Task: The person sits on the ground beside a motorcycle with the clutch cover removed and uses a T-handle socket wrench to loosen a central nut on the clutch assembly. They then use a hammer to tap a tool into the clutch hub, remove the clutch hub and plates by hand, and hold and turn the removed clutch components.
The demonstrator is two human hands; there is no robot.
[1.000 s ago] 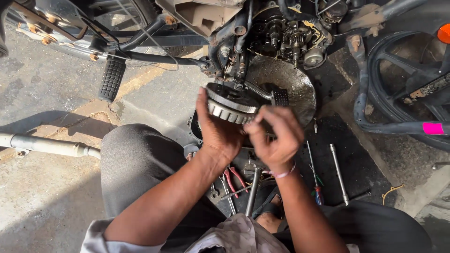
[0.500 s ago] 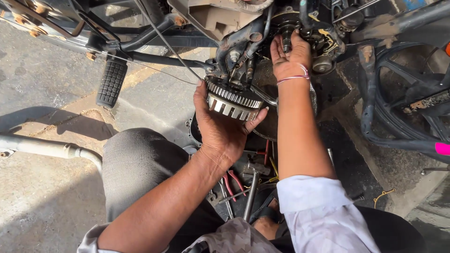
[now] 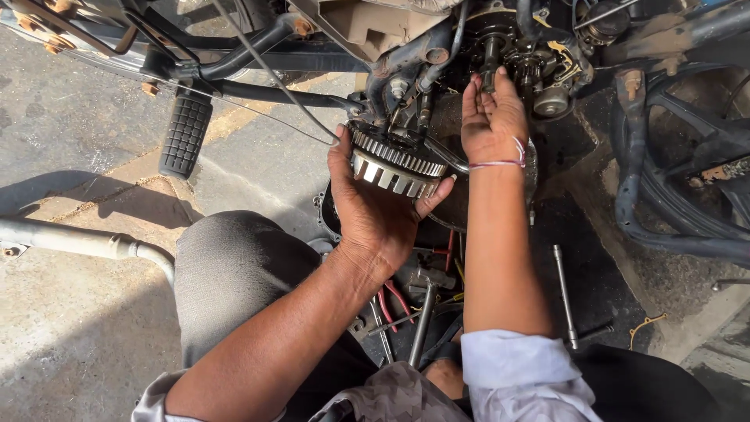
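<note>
My left hand grips a round toothed metal clutch drum from below, holding it up just under the motorcycle frame. My right hand is raised to the open engine case, fingers spread, its fingertips touching a dark upright shaft among oily gears. A red and white thread is tied around that wrist. The palm holds nothing that I can see.
A black rubber footrest hangs at the left of the frame. A wheel with black spokes stands at right. Wrenches and pliers lie on the dark mat below, a long rod beside them. An exhaust pipe lies at left.
My right hand left the clutch drum and rose to the engine shaft. My left hand stayed under the drum, lifting it slightly.
</note>
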